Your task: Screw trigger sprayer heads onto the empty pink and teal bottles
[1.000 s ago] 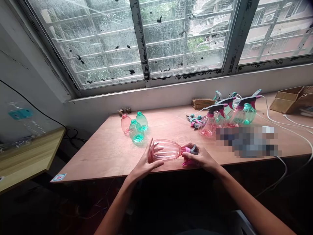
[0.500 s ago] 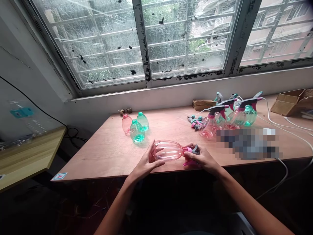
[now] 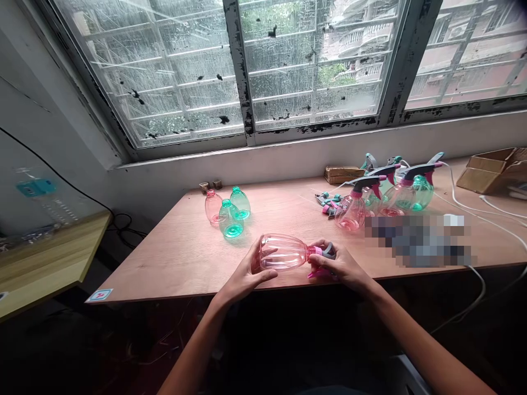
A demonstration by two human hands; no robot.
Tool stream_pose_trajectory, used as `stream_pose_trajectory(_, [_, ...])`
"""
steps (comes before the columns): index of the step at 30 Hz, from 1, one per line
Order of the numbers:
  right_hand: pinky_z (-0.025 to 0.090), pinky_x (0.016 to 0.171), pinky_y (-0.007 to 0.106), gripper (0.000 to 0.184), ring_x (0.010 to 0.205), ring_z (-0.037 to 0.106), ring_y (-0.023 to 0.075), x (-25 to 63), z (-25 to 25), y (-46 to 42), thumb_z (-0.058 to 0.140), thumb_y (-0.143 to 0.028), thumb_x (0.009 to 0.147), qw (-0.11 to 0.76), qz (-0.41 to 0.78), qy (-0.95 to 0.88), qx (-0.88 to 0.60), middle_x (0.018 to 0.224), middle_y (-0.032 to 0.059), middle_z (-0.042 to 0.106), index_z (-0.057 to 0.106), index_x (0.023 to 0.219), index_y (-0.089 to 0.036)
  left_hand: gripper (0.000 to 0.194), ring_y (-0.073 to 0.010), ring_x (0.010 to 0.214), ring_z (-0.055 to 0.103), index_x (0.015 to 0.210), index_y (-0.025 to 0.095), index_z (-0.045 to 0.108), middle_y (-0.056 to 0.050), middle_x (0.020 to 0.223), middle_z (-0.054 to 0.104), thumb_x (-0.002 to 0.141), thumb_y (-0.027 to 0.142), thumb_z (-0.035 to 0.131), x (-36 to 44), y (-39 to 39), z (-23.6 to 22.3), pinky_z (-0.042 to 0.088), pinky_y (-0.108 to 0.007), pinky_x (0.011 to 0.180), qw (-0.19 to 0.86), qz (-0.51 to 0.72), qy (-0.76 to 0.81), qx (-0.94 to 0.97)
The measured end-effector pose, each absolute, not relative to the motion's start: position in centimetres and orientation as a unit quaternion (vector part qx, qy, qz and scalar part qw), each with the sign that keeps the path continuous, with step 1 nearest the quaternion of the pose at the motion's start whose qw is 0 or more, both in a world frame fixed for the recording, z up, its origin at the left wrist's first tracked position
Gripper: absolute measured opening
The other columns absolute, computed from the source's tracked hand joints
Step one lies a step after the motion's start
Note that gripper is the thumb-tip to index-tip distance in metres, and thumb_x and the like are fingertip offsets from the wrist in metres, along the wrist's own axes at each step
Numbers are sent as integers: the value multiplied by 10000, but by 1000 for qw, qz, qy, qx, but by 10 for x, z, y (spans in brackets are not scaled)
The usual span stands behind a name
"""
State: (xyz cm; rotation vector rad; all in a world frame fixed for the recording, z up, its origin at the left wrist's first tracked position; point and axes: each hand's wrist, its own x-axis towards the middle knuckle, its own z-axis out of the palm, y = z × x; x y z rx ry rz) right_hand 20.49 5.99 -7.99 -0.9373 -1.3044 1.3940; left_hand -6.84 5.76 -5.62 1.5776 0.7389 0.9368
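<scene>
A clear pink bottle lies on its side above the table's front edge, its neck toward the right. Around its base my left hand is closed, thumb in front and fingers behind. My right hand grips the spray head at the bottle's neck. The head has a pink collar and a dark grey body, and its pink trigger points down toward the table. My right fingers hide part of the head, so how far the collar is seated cannot be told.
One pink bottle and two green bottles without heads stand at left. Several bottles with spray heads stand at right, beside loose spray heads. Behind are a cardboard box, a flat box and white cables.
</scene>
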Motion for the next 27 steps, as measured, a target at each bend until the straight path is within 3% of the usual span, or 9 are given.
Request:
stream_pose_trajectory(6, [607, 640, 337, 456, 614, 679, 179, 207, -81, 62, 850, -490, 726, 483, 572, -551, -369, 693, 4, 713, 615, 967, -183, 1026, -356, 1457, 384, 1559, 501, 80, -63, 1688, 133, 847, 240, 771, -71, 60, -61, 433, -496, 1108, 535, 391, 303, 685])
stream_pose_trajectory(10, [614, 639, 341, 449, 622, 676, 176, 206, -80, 61, 851, -478, 731, 474, 582, -551, -365, 694, 0, 710, 607, 964, -183, 1053, -351, 1431, 418, 1575, 457, 80, -86, 1667, 205, 825, 284, 799, -70, 61, -61, 384, -526, 1149, 539, 401, 311, 672])
stream_pose_trajectory(15, [642, 648, 379, 438, 636, 671, 176, 206, -81, 61, 855, -447, 743, 467, 600, -539, -363, 704, -8, 705, 594, 980, -187, 907, -373, 1411, 436, 1588, 335, 213, -139, 1628, 306, 862, 357, 757, -69, 61, -59, 344, -549, 1167, 556, 395, 314, 660])
stream_pose_trajectory(20, [650, 645, 375, 436, 644, 669, 171, 206, -82, 62, 853, -431, 754, 478, 597, -533, -363, 701, -7, 707, 590, 1000, -185, 1009, -346, 1475, 347, 1566, 473, 132, -50, 1697, 117, 832, 260, 792, -71, 61, -62, 332, -506, 1182, 527, 403, 303, 684])
stream_pose_trajectory(27, [641, 650, 359, 429, 637, 671, 171, 206, -85, 64, 851, -424, 760, 487, 581, -545, -358, 690, 11, 717, 602, 996, -167, 995, -334, 1493, 301, 1577, 436, 131, -67, 1672, 219, 840, 290, 784, -71, 61, -63, 314, -512, 1195, 537, 410, 309, 669])
